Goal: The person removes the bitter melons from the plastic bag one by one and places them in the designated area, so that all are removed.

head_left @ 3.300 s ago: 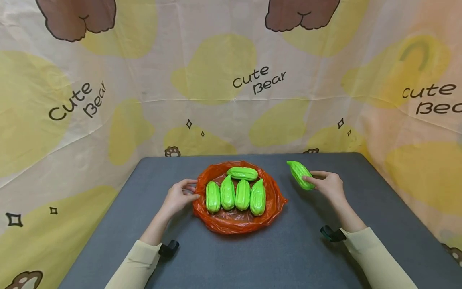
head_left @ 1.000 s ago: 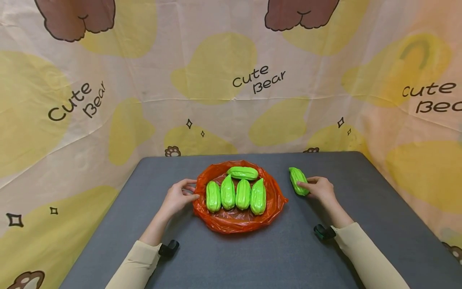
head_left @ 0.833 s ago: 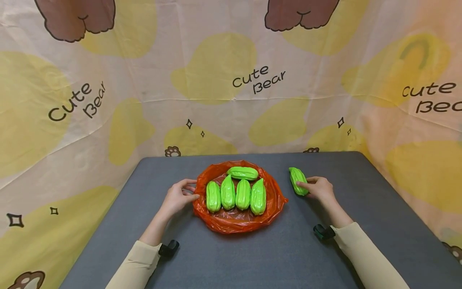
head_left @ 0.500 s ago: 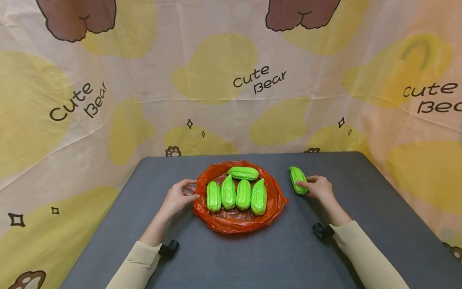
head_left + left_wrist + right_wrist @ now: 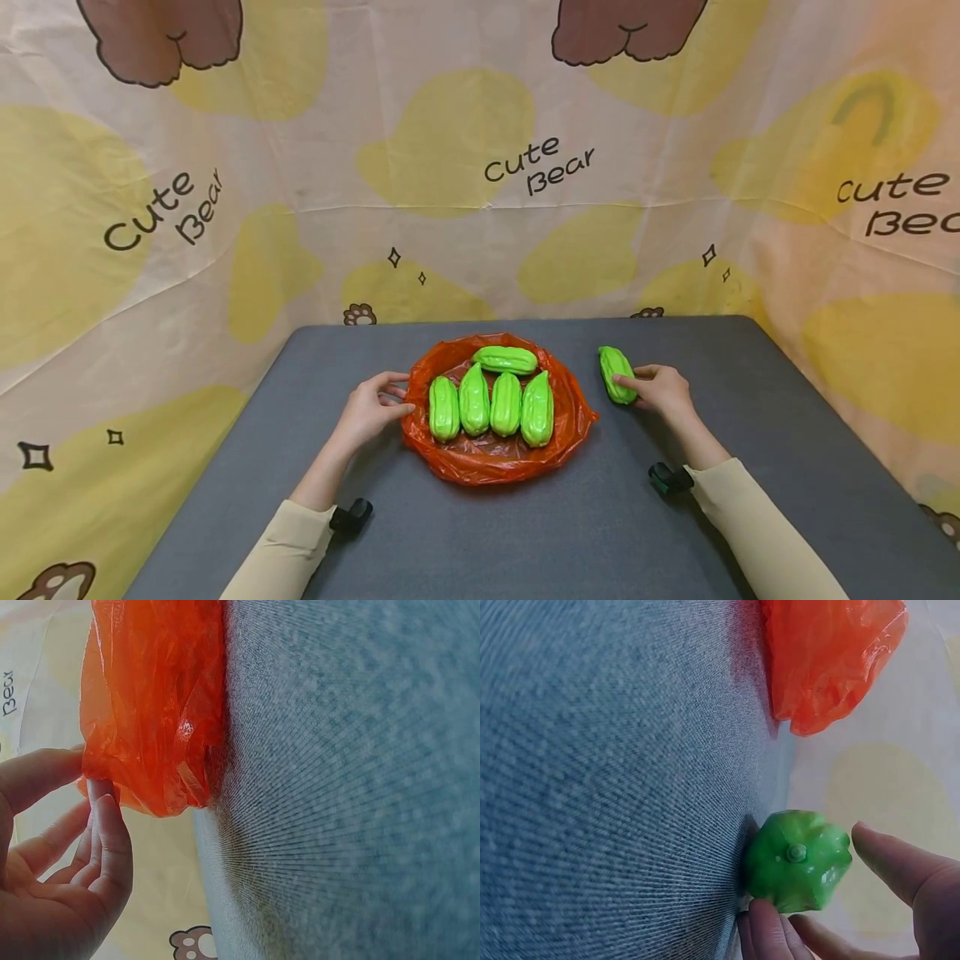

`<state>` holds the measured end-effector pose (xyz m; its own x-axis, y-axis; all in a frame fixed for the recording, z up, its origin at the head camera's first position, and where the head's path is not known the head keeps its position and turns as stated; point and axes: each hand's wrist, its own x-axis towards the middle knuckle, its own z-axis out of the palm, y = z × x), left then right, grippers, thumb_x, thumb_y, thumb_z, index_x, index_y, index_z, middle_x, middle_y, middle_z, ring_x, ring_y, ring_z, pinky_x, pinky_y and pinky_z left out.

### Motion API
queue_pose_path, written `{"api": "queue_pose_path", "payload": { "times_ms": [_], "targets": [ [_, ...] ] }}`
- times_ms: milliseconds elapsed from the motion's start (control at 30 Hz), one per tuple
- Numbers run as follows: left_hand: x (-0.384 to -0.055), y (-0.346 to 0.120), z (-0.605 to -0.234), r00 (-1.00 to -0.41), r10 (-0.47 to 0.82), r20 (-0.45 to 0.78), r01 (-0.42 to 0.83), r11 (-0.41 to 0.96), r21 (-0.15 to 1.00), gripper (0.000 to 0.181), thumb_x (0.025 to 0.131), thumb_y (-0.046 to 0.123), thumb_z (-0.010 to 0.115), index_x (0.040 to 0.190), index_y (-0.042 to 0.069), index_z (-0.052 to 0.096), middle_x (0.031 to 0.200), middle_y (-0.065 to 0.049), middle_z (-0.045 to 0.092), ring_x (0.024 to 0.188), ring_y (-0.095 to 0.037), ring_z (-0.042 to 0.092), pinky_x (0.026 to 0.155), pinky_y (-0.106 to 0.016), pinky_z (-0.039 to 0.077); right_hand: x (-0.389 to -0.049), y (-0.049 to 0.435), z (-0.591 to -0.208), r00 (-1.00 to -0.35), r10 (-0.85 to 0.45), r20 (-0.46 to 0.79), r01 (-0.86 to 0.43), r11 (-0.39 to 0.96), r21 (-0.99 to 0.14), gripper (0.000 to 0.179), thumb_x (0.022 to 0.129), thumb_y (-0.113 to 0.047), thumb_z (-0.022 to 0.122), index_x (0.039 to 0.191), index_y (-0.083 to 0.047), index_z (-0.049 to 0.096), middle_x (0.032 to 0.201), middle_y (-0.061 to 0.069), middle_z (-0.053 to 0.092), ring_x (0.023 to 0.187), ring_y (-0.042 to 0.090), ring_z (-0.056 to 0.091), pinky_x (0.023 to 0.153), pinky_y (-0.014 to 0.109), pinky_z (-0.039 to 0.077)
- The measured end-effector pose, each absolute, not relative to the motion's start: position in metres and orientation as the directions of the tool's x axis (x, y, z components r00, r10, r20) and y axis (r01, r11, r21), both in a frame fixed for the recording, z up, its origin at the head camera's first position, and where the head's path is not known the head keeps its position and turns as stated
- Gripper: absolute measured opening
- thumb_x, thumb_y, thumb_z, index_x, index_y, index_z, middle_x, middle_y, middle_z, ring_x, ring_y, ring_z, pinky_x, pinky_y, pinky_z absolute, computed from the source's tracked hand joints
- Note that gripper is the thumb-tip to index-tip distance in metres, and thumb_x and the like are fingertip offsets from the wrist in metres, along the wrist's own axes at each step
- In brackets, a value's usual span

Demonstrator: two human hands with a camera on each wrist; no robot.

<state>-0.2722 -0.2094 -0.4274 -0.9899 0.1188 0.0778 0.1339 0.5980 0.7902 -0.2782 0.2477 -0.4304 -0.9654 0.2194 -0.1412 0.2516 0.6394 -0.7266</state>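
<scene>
A red plastic bag (image 5: 487,475) lies spread in a round, rolled-edge shape on the table, holding several shiny green ridged bitter melons (image 5: 505,405). My left hand (image 5: 371,410) pinches the bag's left edge between thumb and fingers; up close in the left wrist view, the thin red plastic (image 5: 154,712) hides some fingertips. To the bag's right, my right hand (image 5: 663,390) has its thumb and fingers around another bitter melon (image 5: 615,371), its pointed end facing away. In the right wrist view this melon's stem end (image 5: 796,853) faces the camera, its side right at the tabletop.
The grey table (image 5: 480,550) has its far edge just behind the bag. A printed cloth (image 5: 465,167) hangs behind and along both sides. Each wrist wears a black camera, one at the left sleeve (image 5: 277,542) and one at the right sleeve (image 5: 765,525).
Over about three seconds, my right hand has lowered the bitter melon to the table and come slightly nearer the bag. In the last second it shifts only slightly; the left hand stays put.
</scene>
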Motion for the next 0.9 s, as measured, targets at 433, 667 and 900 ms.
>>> {"api": "queue_pose_path", "payload": {
  "times_ms": [433,667,900],
  "targets": [
    [-0.272,-0.209,-0.426,-0.989,0.120,0.084,0.140,0.592,0.794,0.049,0.078,0.016,0.076,0.124,0.011,0.060,0.100,-0.013,0.067,0.080,-0.019,0.063,0.065,-0.028,0.050,-0.271,0.252,-0.420,-0.967,0.204,-0.155,0.249,0.615,-0.748,0.069,0.085,-0.046,0.064,0.131,0.004,0.051,0.133,0.030,0.049,0.085,0.027,0.069,0.073,0.033,0.055],
    [-0.271,-0.209,-0.426,-0.990,0.117,0.073,0.129,0.594,0.794,0.049,0.078,0.016,0.076,0.125,0.011,0.060,0.101,-0.012,0.066,0.081,-0.020,0.063,0.066,-0.029,0.050,-0.263,0.255,-0.409,-0.976,0.178,-0.125,0.210,0.621,-0.755,0.070,0.087,-0.048,0.061,0.134,0.003,0.049,0.131,0.026,0.053,0.099,0.038,0.064,0.081,0.043,0.052],
    [-0.272,-0.209,-0.426,-0.991,0.114,0.068,0.122,0.589,0.799,0.049,0.079,0.016,0.076,0.125,0.011,0.060,0.101,-0.013,0.066,0.081,-0.020,0.063,0.066,-0.028,0.050,-0.259,0.252,-0.400,-0.986,0.137,-0.097,0.160,0.601,-0.783,0.073,0.087,-0.050,0.061,0.137,0.001,0.046,0.134,0.026,0.051,0.109,0.037,0.059,0.086,0.044,0.052]
  ]
}}
